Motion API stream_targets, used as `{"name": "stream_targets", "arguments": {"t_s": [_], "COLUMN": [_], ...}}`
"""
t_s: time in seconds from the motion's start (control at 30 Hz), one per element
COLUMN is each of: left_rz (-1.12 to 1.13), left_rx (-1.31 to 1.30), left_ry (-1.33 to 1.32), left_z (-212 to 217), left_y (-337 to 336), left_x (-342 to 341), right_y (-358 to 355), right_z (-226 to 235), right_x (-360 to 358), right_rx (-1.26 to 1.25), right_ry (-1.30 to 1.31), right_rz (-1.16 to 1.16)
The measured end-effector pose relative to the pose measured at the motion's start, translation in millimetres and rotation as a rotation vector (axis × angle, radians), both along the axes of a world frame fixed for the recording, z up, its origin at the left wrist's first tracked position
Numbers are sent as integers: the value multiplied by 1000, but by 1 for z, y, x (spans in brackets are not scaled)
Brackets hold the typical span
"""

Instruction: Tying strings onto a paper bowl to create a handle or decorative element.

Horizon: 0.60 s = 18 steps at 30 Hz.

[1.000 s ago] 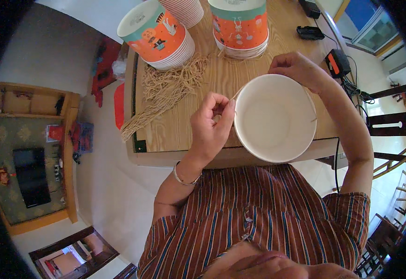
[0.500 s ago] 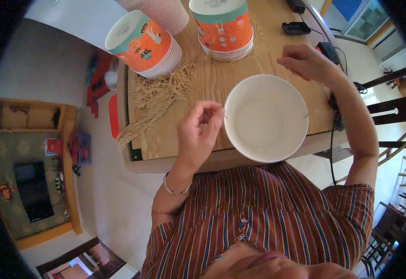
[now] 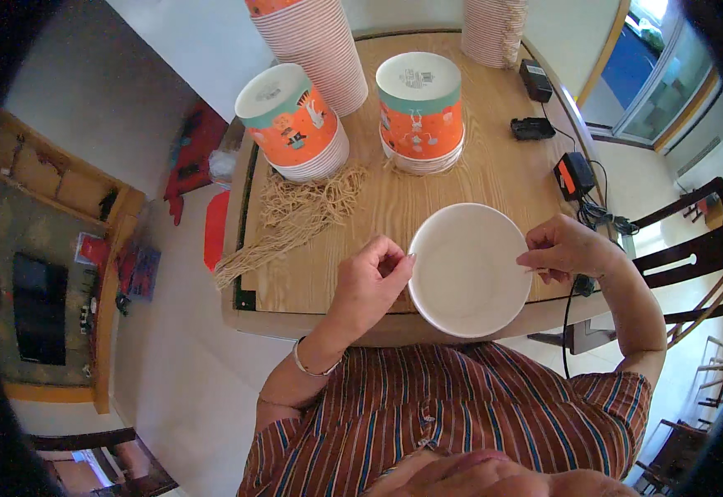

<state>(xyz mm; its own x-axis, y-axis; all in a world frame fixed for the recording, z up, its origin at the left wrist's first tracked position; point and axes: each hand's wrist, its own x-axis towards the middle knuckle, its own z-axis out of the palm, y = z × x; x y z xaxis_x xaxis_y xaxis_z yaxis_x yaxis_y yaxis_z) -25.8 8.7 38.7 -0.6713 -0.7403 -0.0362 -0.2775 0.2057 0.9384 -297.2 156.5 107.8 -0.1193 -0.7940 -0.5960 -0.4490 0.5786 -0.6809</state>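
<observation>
Tub (image 3: 471, 269) sits between left hand (image 3: 367, 280), pinching its rim, and right hand (image 3: 575, 248), fingertips together.

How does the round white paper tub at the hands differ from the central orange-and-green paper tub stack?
The round white paper tub turns its open mouth toward the camera; the orange-and-green paper tub stack stands base up. The tub shows a plain interior, the stack a printed outside. The tub is between left hand and right hand; the stack is untouched. Both are round.
</observation>
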Motion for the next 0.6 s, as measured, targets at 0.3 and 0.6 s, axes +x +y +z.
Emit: {"name": "stream_targets", "arguments": {"t_s": [0.3, 0.6], "left_rz": [55, 198], "left_rx": [-100, -877], "left_ry": [304, 463], "left_z": [56, 116], "left_y": [-9, -83], "left_x": [-22, -80], "right_y": [-7, -115], "right_z": [44, 72], "right_x": [-2, -58], "right_rx": [-360, -1029], "right_ry": [167, 360], "right_rz": [-198, -295]}}
